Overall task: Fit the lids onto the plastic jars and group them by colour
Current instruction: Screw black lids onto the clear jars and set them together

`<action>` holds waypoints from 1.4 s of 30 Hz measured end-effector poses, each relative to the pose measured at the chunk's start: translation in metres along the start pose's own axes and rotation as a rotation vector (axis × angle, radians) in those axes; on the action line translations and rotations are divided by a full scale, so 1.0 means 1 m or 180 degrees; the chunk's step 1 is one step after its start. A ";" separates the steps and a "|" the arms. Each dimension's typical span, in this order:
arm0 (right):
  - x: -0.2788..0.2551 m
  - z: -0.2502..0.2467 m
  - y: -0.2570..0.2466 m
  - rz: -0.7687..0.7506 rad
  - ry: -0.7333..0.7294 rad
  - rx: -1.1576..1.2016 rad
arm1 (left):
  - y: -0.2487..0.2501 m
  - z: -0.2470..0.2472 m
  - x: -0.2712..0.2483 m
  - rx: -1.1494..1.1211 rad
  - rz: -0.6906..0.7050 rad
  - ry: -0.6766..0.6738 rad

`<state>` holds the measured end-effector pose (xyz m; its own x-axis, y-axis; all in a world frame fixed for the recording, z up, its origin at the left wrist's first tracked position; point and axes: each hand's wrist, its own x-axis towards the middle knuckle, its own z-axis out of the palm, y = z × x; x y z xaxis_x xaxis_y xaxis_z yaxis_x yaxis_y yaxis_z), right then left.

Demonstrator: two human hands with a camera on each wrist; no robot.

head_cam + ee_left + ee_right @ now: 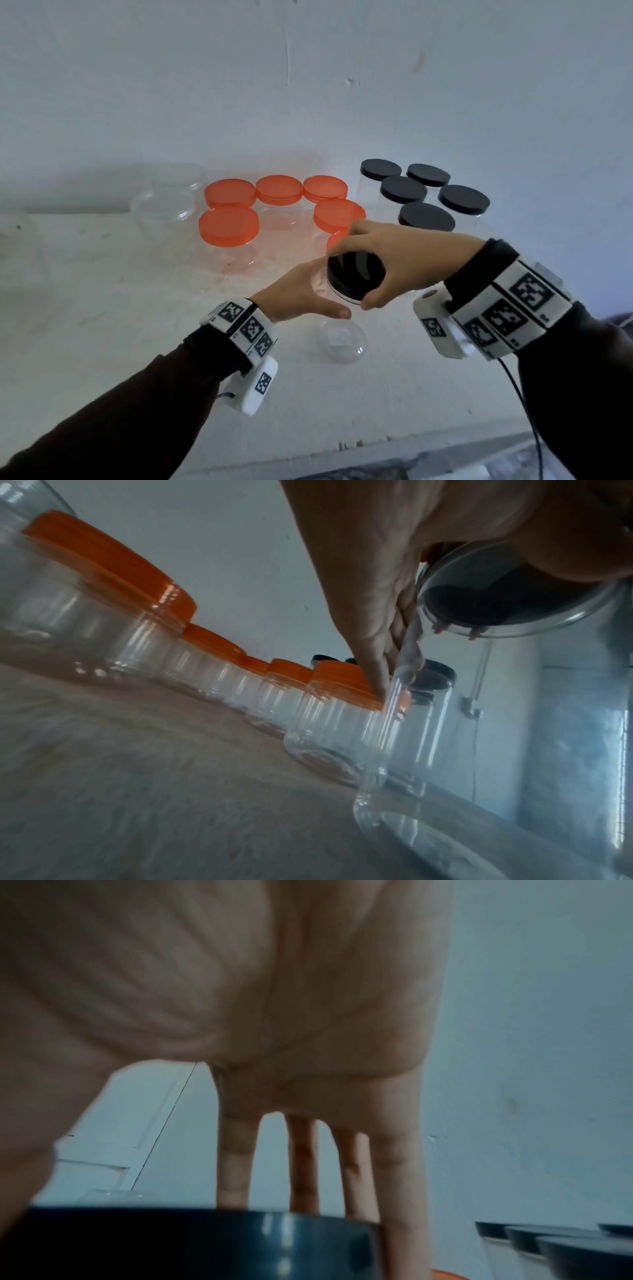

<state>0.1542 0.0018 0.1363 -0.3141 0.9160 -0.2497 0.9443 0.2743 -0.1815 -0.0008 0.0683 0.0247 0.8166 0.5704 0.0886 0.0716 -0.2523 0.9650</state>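
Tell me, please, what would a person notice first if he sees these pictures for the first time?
First, the two hands in the middle: the right hand grips a black lid on a clear jar, which the left hand steadies. Behind them stand the orange-lidded jars, and to their right the black-lidded jars, near the wall.

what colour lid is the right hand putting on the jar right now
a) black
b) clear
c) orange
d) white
a: the right hand has its grip around a black lid on top of the clear jar that the left hand steadies; the orange-lidded jars stand untouched behind.
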 end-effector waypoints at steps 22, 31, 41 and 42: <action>-0.104 0.021 0.136 0.1244 0.0856 0.0116 | 0.029 0.048 0.129 0.1860 0.1411 0.0792; -0.080 0.017 0.156 0.1420 0.0960 -0.0275 | 0.024 0.061 0.159 0.2788 0.1179 0.0740; -0.065 0.039 0.175 0.1112 0.1873 -0.0179 | 0.018 0.061 0.157 0.2444 0.1281 0.0947; -0.064 0.041 0.178 0.1050 0.1958 -0.0163 | 0.018 0.061 0.157 0.2417 0.1273 0.0942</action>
<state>0.3389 -0.0202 0.0813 0.0879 0.9491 0.3025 0.9890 -0.0470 -0.1400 0.1638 0.1055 0.0413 0.6887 0.4804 0.5430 0.2581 -0.8623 0.4356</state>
